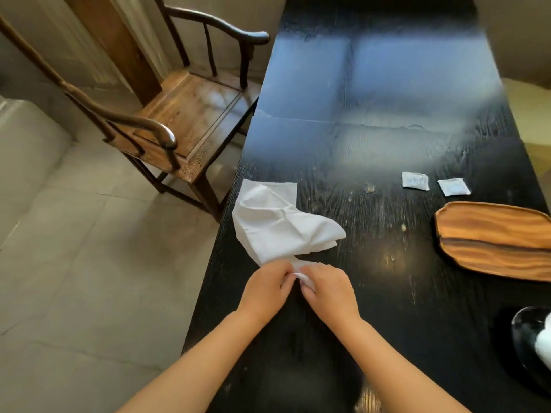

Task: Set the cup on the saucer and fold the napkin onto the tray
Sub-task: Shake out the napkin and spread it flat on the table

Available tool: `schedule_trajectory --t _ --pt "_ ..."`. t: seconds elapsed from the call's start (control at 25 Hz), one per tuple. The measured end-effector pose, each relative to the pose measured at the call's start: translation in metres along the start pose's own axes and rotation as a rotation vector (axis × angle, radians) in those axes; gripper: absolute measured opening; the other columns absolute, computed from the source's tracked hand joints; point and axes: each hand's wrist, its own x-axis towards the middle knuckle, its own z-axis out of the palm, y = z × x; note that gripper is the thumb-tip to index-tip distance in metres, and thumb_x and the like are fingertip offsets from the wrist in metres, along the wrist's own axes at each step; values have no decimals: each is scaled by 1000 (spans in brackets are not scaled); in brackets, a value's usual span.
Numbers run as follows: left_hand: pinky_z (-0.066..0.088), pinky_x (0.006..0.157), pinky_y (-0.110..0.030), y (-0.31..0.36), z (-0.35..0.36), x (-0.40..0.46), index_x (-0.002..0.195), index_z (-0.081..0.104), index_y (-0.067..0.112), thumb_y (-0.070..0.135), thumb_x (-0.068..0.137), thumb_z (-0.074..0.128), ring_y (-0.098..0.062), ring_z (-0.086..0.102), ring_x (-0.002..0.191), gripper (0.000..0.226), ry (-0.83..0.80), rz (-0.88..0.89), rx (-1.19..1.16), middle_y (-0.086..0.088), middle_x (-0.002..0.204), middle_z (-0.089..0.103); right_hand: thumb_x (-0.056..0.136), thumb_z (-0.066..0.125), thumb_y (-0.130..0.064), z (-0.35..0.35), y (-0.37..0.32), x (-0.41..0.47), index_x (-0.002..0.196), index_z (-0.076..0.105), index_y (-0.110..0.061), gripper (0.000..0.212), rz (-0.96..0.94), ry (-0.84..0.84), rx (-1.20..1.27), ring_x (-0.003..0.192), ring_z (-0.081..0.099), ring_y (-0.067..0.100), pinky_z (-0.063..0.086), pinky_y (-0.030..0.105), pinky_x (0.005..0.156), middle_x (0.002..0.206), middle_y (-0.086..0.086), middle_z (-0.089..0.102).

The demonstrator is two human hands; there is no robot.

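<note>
A crumpled white napkin [277,222] lies near the left edge of the black table [387,263], one corner overhanging that edge. My left hand [267,286] and my right hand [328,289] meet at the napkin's near corner, both pinching it. A wooden tray [492,242] sits at the right, holding nothing. At the lower right edge a dark glossy saucer [527,338] shows with a white object, probably the cup [544,338], mostly cut off by the frame.
Two small white sachets [415,180] [453,186] lie beyond the tray. A wooden armchair [179,114] stands left of the table on a tiled floor [89,263]. Crumbs dot the tabletop.
</note>
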Motion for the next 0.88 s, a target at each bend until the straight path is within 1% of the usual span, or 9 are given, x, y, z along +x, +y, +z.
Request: schedule_trajectory --t 0.08,0.16,0.32,0.4,0.48,0.6,0.72,0.8,0.88 --pt "52 74 -26 13 -22 -4 87 58 18 23 88 59 -8 57 80 5 46 50 -49 4 85 61 78 67 -20 -36 -13 2 84 64 -14 9 -52 76 34 63 62 21 43 30 54 71 0 67" --pt "51 68 -23 25 -42 -8 82 53 19 21 84 63 -10 56 77 11 118 98 -40 5 83 59 82 63 -18 -73 -29 6 88 62 -12 8 -96 68 29 67 61 27 36 28 57 77 5 68" --pt "36 58 -21 47 -80 -12 84 51 18 13 78 64 -10 46 78 15 318 89 89 5 86 51 87 56 -22 -128 -63 10 93 61 -16 10 -118 103 28 72 59 27 32 27 58 84 7 69" --pt "44 57 -24 54 -103 -13 88 55 16 11 77 65 -12 50 80 16 408 99 91 2 91 53 87 56 -21 -156 -77 10 91 62 -16 9 -82 150 43 68 54 23 31 25 53 82 5 69" --pt "47 56 -21 61 -131 -17 85 57 17 14 80 66 -10 53 73 11 489 162 45 5 86 53 85 58 -19 -184 -81 6 90 62 -18 7 -39 252 117 71 58 27 38 27 55 82 4 69" --pt "48 58 -15 77 -170 -19 81 61 14 20 83 67 -5 56 67 9 555 290 -33 6 77 59 84 60 -18 -221 -83 -5 107 52 -26 26 -110 373 45 73 61 32 43 33 61 86 3 68" --pt "52 65 -15 110 -201 -24 80 66 13 17 83 67 -6 62 70 5 485 340 -203 5 75 66 85 60 -23 -244 -88 -23 95 58 -22 11 -330 507 -129 63 61 32 50 35 54 80 4 68" --pt "50 66 -11 136 -216 -29 80 68 16 12 83 67 -1 62 70 4 318 353 -282 6 76 67 85 59 -24 -257 -90 -29 84 62 -18 6 -316 533 -163 63 61 32 51 37 54 75 5 67" --pt "50 68 -12 155 -228 -34 83 70 14 10 83 67 0 61 70 5 118 363 -296 3 79 68 85 60 -24 -271 -90 -35 81 64 -18 9 -205 513 -159 68 60 31 47 34 58 74 5 69"
